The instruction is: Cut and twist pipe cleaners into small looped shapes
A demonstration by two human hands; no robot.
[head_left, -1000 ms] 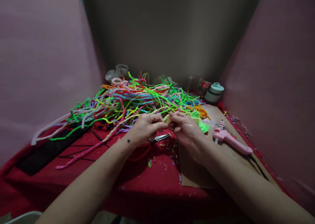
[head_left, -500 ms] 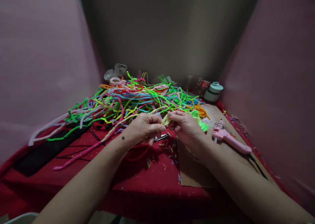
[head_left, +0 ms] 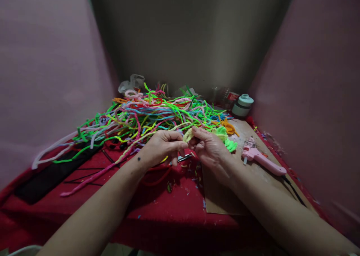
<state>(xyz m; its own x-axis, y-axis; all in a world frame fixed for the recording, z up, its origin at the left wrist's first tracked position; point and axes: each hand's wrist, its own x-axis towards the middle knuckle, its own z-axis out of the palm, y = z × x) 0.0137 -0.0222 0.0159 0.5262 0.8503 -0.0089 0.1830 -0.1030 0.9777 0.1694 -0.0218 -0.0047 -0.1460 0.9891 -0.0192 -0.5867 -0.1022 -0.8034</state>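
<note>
A pale yellow pipe cleaner (head_left: 188, 135), bent into a small piece, is pinched between my two hands above the table. My left hand (head_left: 164, 145) has thumb and fingertips closed at its left side. Gripping its right side is my right hand (head_left: 209, 147), whose fingers partly hide it. Just beyond the right hand lies a bright green fuzzy piece (head_left: 231, 145). Below the left hand rests a metal tool, perhaps scissors (head_left: 184, 158), mostly covered by the fingers.
Behind my hands spreads a tangled heap of coloured pipe cleaners (head_left: 168, 111). On a cardboard sheet (head_left: 222, 199) at right lies a pink glue gun (head_left: 263, 160) with its cord. A jar (head_left: 242, 106) stands at the back right. Scraps dot the red cloth (head_left: 168, 211).
My right hand has turned slightly and its fingers have shifted on the pale yellow pipe cleaner. Both hands stay close together in nearly the same place.
</note>
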